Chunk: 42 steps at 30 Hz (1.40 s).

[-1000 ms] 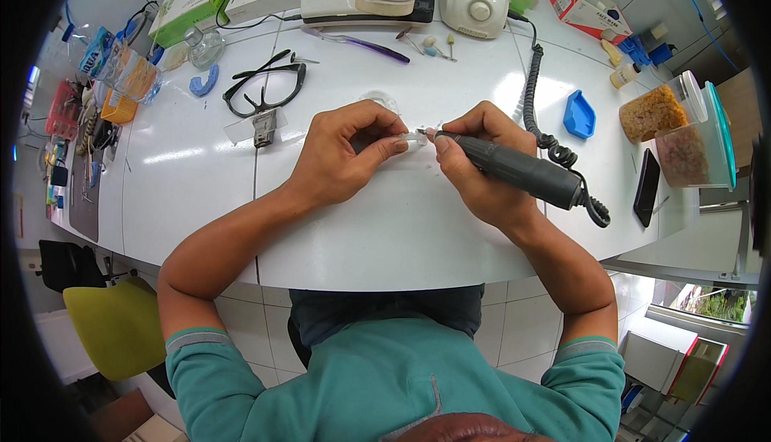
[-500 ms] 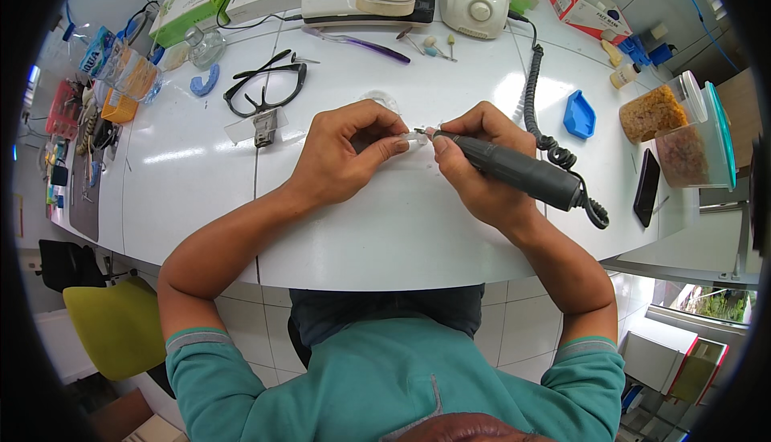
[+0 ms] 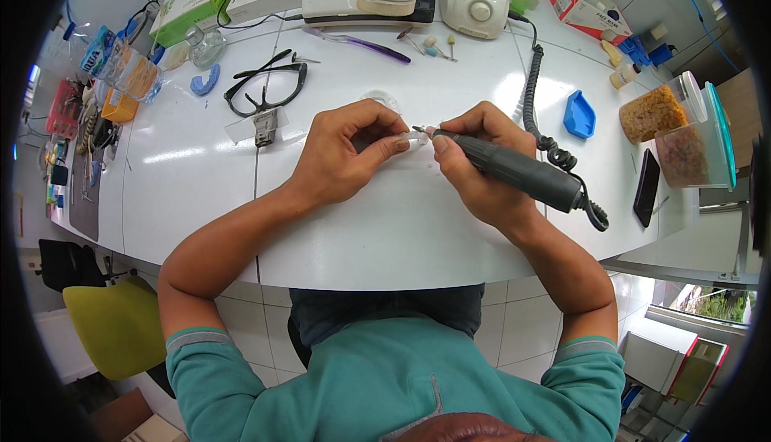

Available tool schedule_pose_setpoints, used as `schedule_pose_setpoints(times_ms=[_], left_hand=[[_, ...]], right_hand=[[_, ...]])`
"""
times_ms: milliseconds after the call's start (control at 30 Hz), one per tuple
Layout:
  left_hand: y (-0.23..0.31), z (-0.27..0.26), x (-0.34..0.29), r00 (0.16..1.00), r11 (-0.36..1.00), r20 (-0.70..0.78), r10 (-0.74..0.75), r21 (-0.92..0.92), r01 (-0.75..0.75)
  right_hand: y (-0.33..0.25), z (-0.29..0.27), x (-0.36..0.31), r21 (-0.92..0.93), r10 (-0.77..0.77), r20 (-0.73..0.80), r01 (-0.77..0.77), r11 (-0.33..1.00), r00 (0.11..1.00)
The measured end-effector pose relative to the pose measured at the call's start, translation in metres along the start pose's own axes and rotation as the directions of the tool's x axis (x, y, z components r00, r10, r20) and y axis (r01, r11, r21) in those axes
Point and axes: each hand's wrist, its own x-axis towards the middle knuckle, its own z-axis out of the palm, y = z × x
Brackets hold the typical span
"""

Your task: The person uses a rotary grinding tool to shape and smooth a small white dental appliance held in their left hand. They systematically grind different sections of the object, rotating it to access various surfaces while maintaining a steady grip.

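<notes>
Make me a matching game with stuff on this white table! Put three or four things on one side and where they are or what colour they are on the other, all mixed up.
Things:
1. grey hand drill
2. black glasses
3. small clear piece
4. blue tray

Descriptions:
A. pinched in the left hand
B. lying right of the coiled cord
C. gripped by the right hand
D. resting open, behind the left hand

Pairs: 1-C, 2-D, 3-A, 4-B

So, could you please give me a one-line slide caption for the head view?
Right hand applies a grey rotary handpiece to a small clear piece pinched in the left hand over a white table.
</notes>
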Motion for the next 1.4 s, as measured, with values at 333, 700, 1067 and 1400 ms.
schedule_pose_setpoints(times_ms=[333, 700, 1067, 1400], left_hand=[[-0.010, -0.003, -0.001, 0.997, 0.962, 0.004, 0.073, -0.265, -0.069], [-0.004, 0.003, -0.001, 0.978, 0.954, -0.028, 0.209, -0.214, -0.210], [0.007, -0.001, -0.005, 0.988, 0.978, 0.063, 0.143, -0.161, -0.131], [-0.005, -0.011, 0.005, 0.990, 0.953, -0.138, -0.013, -0.302, -0.029]], right_hand=[[0.001, -0.013, 0.014, -0.313, -0.204, 0.093, 0.223, 0.923, 0.974], [0.013, -0.007, 0.013, -0.371, -0.304, 0.163, 0.344, 0.863, 0.939], [0.012, -0.009, 0.012, -0.377, -0.325, 0.233, 0.393, 0.839, 0.917], [0.015, -0.009, 0.015, -0.246, -0.254, 0.146, 0.284, 0.927, 0.956]])
